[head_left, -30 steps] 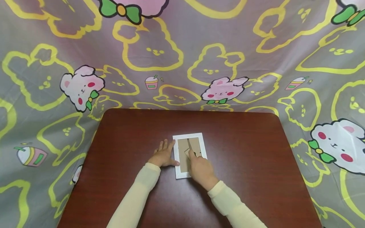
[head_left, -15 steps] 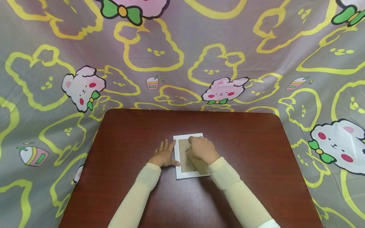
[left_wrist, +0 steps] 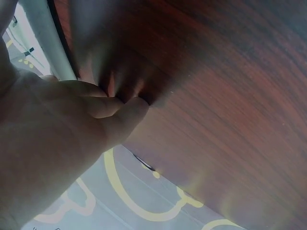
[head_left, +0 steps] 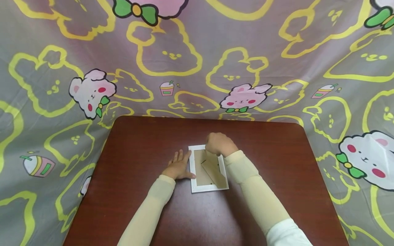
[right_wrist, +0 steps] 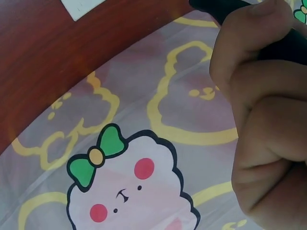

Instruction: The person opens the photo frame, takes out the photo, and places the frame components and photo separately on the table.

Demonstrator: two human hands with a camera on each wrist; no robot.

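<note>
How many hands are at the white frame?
2. The left hand rests its thumb on the white frame's left side; the right hand, gripping a dark handle, is at its far right corner. No others show.

Frame (head_left: 200, 174) on table (head_left: 203, 215), cloth (head_left: 209, 41) behind

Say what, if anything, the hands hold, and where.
The right hand grips a dark object, kind unclear, behind one protruding end. The left hand holds nothing, only touching the white frame.
</note>
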